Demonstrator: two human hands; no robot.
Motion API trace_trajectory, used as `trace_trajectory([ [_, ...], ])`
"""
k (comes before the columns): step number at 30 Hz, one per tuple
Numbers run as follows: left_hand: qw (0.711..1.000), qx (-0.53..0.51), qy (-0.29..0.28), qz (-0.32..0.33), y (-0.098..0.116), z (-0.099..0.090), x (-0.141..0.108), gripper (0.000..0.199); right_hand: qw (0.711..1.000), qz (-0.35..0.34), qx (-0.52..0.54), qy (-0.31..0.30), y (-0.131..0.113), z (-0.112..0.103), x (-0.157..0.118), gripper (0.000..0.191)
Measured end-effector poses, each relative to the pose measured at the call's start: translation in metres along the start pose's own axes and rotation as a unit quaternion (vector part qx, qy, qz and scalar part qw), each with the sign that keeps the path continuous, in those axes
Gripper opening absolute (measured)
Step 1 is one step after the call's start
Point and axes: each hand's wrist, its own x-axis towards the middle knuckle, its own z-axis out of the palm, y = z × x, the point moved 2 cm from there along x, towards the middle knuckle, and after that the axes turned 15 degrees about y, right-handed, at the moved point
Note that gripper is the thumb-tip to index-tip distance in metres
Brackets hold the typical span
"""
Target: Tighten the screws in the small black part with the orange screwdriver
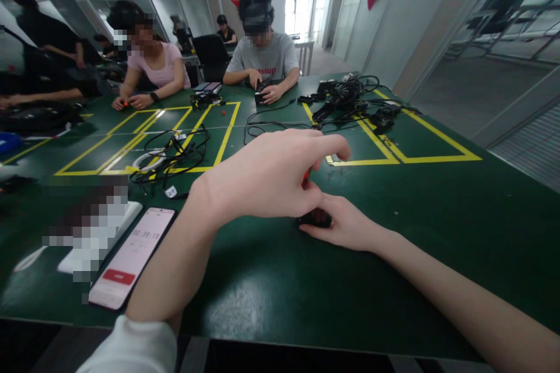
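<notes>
My left hand (266,172) arches over the green table with its back toward me. Its thumb and index finger curl around a small orange-red piece (306,177), most of which the hand hides. Just below and to the right, my right hand (345,220) rests low at the table with its fingers closed on a small black object (315,220). Only part of that object shows, so its kind is unclear. The left fingers are right above the black object; whether the red piece touches it cannot be seen.
A phone (131,259) showing a timer lies left of my left forearm, beside a white object (131,213). Beyond lie coiled black cables (181,151) and a larger cable heap (350,96). Yellow tape (227,134) marks the table (437,233). Co-workers (262,58) sit across.
</notes>
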Motion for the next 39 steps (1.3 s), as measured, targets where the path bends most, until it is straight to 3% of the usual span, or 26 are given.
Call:
trace_trajectory([
  [7, 1.000, 0.001, 0.013, -0.005, 0.0000, 0.0011, 0.0007, 0.036, 1.000, 0.003, -0.015, -0.008, -0.0014, -0.0005, 0.0019, 0.014],
  [17, 1.000, -0.018, 0.002, 0.006, 0.0003, 0.0002, 0.0000, 0.037, 1.000, 0.002, -0.017, -0.005, -0.0012, -0.0002, 0.0014, 0.015],
  [23, 0.999, -0.030, -0.014, 0.008, -0.0010, -0.0028, -0.0030, 0.050, 1.000, 0.007, -0.011, -0.012, -0.0012, -0.0008, 0.0010, 0.014],
  [29, 1.000, -0.029, -0.003, 0.003, -0.0018, 0.0001, -0.0006, 0.041, 1.000, 0.003, -0.015, -0.006, -0.0011, -0.0009, 0.0011, 0.016],
  [39, 0.999, -0.037, -0.003, 0.011, -0.0005, -0.0003, -0.0011, 0.043, 1.000, 0.003, -0.010, -0.006, -0.0011, -0.0009, 0.0005, 0.016],
])
